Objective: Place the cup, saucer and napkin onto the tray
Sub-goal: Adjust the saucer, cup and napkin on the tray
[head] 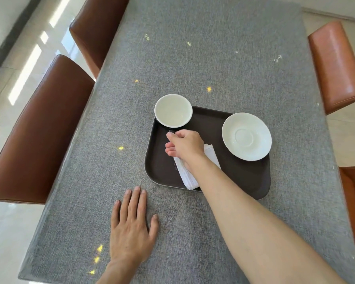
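Observation:
A dark brown tray (240,177) lies on the grey tablecloth. The cup (172,110), white inside with a dark handle, is at the tray's far left corner, and my right hand (186,145) grips its handle from the near side. Whether the cup rests on the tray or hangs just above it I cannot tell. The white saucer (246,136) sits on the tray's far right part. A folded white napkin (189,177) lies on the tray, partly hidden under my right wrist. My left hand (131,228) rests flat on the cloth in front of the tray, fingers spread, holding nothing.
Brown leather chairs stand along the table's left side (37,140) and orange ones on the right (334,64). The grey tablecloth (213,58) carries small yellow and white specks. The table's near edge runs just behind my left wrist.

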